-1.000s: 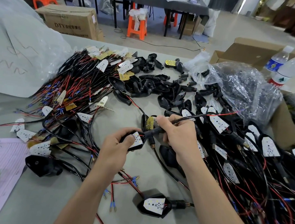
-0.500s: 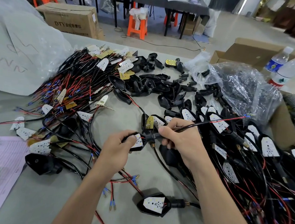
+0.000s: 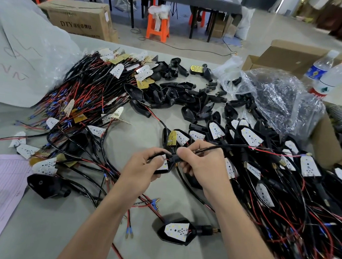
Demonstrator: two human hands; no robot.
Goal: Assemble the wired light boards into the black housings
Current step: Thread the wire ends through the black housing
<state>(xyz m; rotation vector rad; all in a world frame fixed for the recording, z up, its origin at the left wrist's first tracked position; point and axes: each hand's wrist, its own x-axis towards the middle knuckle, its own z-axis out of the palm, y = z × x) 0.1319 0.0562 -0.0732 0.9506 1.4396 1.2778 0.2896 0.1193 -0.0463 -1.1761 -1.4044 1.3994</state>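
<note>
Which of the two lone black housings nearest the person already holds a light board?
The housing at bottom centre: a white board sits in its open face. The housing beside the pink paper shows only black shell; the pink paper lies to its left.

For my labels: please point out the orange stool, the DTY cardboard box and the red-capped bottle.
orange stool [image 3: 161, 28], head view, front panel.
DTY cardboard box [image 3: 82, 21], head view, front face.
red-capped bottle [image 3: 333, 78], head view, clear body.

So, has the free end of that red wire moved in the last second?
Yes. The red wire's end has slid right, away from the right hand toward the cardboard box.
</note>
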